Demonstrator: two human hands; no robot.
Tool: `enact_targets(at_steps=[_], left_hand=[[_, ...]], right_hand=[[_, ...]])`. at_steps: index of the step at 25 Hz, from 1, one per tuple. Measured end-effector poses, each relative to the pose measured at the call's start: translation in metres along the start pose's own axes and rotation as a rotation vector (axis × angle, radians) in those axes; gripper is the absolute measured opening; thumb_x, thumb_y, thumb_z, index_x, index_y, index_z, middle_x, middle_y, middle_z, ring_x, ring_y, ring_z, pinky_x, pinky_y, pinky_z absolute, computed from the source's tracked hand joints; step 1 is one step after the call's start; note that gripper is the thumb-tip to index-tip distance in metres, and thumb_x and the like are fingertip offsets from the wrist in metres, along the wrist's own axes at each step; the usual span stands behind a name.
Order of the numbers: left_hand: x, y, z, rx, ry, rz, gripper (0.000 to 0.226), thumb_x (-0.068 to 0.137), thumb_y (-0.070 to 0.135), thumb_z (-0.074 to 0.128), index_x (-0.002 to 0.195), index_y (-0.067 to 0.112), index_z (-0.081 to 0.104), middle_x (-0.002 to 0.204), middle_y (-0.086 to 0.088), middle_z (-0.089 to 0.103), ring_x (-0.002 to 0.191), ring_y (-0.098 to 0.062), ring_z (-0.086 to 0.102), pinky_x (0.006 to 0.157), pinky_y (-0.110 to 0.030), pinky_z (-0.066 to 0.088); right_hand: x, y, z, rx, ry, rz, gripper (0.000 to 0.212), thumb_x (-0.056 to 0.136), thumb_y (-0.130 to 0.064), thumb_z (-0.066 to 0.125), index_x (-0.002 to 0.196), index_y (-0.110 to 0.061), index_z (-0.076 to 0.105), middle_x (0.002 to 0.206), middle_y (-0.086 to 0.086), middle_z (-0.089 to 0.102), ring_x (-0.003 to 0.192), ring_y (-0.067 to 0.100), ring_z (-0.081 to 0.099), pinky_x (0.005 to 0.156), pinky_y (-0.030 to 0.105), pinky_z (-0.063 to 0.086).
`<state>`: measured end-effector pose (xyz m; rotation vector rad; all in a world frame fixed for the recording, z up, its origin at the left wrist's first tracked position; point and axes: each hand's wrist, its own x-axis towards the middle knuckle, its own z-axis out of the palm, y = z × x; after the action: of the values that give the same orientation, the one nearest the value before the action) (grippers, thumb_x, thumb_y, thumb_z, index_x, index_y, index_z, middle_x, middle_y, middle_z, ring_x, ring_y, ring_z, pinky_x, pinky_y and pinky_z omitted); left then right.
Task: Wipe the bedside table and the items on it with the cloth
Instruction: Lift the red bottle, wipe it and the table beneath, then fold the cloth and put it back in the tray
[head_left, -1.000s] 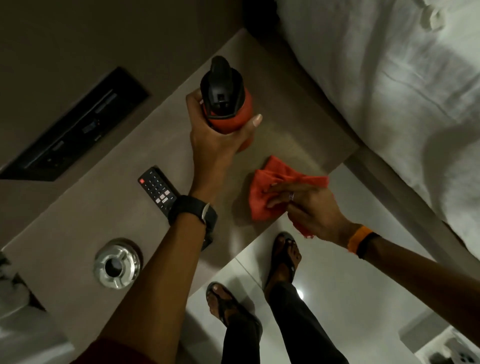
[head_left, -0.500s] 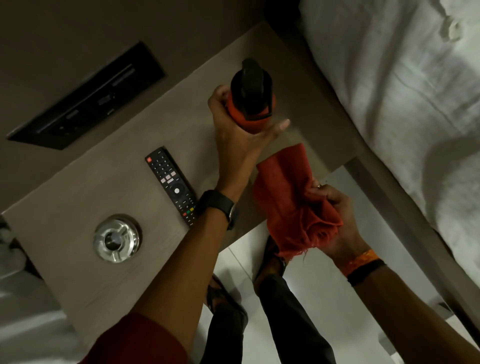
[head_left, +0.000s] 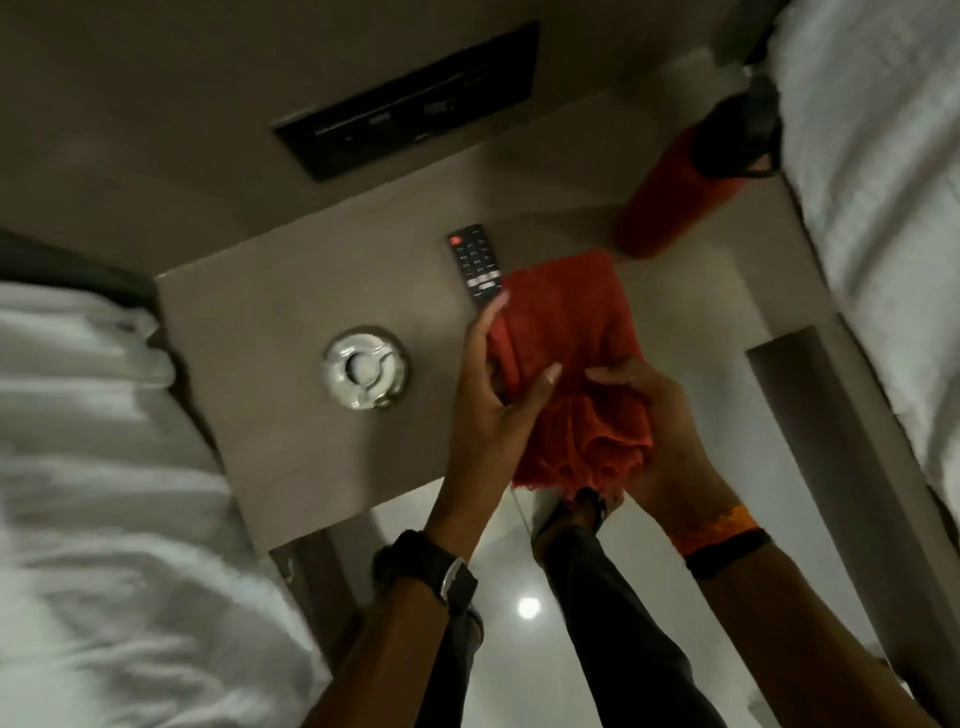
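Observation:
Both hands hold the red cloth (head_left: 566, 332) above the front edge of the brown bedside table (head_left: 291, 291). My right hand (head_left: 654, 436) grips the bunched lower part. My left hand (head_left: 493, 395) touches the cloth's left side with fingers spread and thumb on the fabric. A black remote (head_left: 475, 262) lies on the table just behind the cloth. The red bottle with a black lid (head_left: 685, 176) stands free at the table's far right corner. A round silver ashtray (head_left: 366, 366) sits left of my hands.
White bedding (head_left: 883, 218) lies along the right, and more white bedding (head_left: 104, 467) fills the left. A black switch panel (head_left: 410, 109) is set in the wall behind the table. My legs and sandalled feet (head_left: 582, 519) stand on the glossy floor below.
My left hand let go of the red bottle, which now stands at the far right corner, and came down to the cloth. The right hand lifted the cloth off the table. The view shifted left.

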<state>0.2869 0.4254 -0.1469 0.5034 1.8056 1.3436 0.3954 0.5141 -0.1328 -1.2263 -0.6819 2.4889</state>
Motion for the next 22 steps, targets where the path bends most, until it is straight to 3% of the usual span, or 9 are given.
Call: enact_targets(at_steps=[2,4,7,10,11,13,16,19,22], left_hand=[[-0.023,0.009,-0.045,-0.018,0.089,0.079,0.046,0.098,0.014,0.066,0.139,0.031,0.053,0.142,0.013,0.056,0.132,-0.008,0.056,0.108,-0.041,0.054],[-0.051,0.023,-0.11,-0.051,0.171,0.112,0.04,0.1,0.01,0.062,0.137,0.026,0.058,0.141,0.007,0.059,0.131,-0.013,0.058,0.108,-0.048,0.054],[-0.099,0.053,-0.22,0.027,0.2,0.131,0.049,0.1,0.009,0.061,0.145,0.026,0.051,0.149,0.003,0.054,0.135,-0.01,0.055,0.112,-0.041,0.051],[-0.153,0.076,-0.337,0.099,0.264,0.085,0.057,0.097,0.01,0.066,0.147,0.031,0.048,0.151,0.005,0.052,0.132,-0.004,0.057,0.11,-0.036,0.052],[-0.168,0.079,-0.371,0.111,0.287,0.055,0.058,0.097,0.011,0.067,0.147,0.034,0.047,0.151,0.005,0.051,0.132,-0.007,0.057,0.109,-0.039,0.053],[-0.193,0.077,-0.431,0.153,0.335,0.0,0.06,0.097,0.015,0.067,0.148,0.038,0.044,0.154,0.004,0.048,0.134,-0.015,0.055,0.109,-0.045,0.053],[-0.202,0.056,-0.488,0.194,0.331,-0.078,0.067,0.096,0.014,0.068,0.152,0.036,0.038,0.155,0.001,0.045,0.136,-0.019,0.052,0.112,-0.045,0.05],[-0.191,0.026,-0.506,0.234,0.216,-0.169,0.078,0.092,0.003,0.07,0.156,0.025,0.032,0.156,-0.007,0.043,0.138,-0.026,0.05,0.115,-0.049,0.046],[-0.177,0.005,-0.495,0.417,0.186,-0.16,0.085,0.086,0.008,0.078,0.156,0.014,0.031,0.154,-0.017,0.042,0.137,-0.035,0.048,0.116,-0.046,0.043]], right_hand=[[-0.009,0.017,0.047,-0.33,0.088,-0.121,0.025,0.088,-0.009,0.06,0.109,-0.018,0.069,0.098,-0.001,0.078,0.079,0.014,0.075,0.062,0.02,0.06],[-0.021,0.035,0.107,-0.577,0.052,-0.231,0.027,0.09,-0.007,0.062,0.101,-0.031,0.068,0.091,-0.015,0.078,0.082,0.004,0.074,0.063,0.013,0.057],[-0.045,0.069,0.196,-0.748,-0.096,-0.259,0.038,0.088,-0.01,0.07,0.12,-0.028,0.062,0.106,-0.007,0.075,0.097,0.016,0.072,0.066,0.021,0.06],[-0.07,0.119,0.291,-0.824,-0.235,-0.223,0.069,0.084,-0.012,0.076,0.14,-0.032,0.042,0.123,0.007,0.067,0.108,0.027,0.068,0.081,0.046,0.062],[-0.076,0.137,0.322,-0.852,-0.263,-0.229,0.076,0.083,-0.011,0.077,0.142,-0.035,0.036,0.125,0.008,0.064,0.108,0.028,0.067,0.083,0.049,0.061],[-0.081,0.177,0.376,-0.973,-0.335,-0.369,0.08,0.083,-0.01,0.076,0.146,-0.03,0.031,0.128,0.003,0.059,0.105,0.024,0.067,0.081,0.039,0.062],[-0.071,0.225,0.422,-1.359,-0.376,-0.616,0.062,0.087,-0.015,0.067,0.142,-0.019,0.04,0.123,0.007,0.062,0.097,0.025,0.066,0.086,0.036,0.057],[-0.052,0.251,0.436,-1.725,-0.37,-0.555,0.035,0.095,-0.017,0.057,0.13,-0.016,0.055,0.126,0.011,0.059,0.106,0.029,0.064,0.095,0.04,0.053],[-0.045,0.261,0.432,-2.07,-0.358,-0.629,0.021,0.098,-0.025,0.053,0.117,-0.017,0.06,0.133,0.009,0.051,0.092,0.029,0.066,0.085,0.04,0.057]])
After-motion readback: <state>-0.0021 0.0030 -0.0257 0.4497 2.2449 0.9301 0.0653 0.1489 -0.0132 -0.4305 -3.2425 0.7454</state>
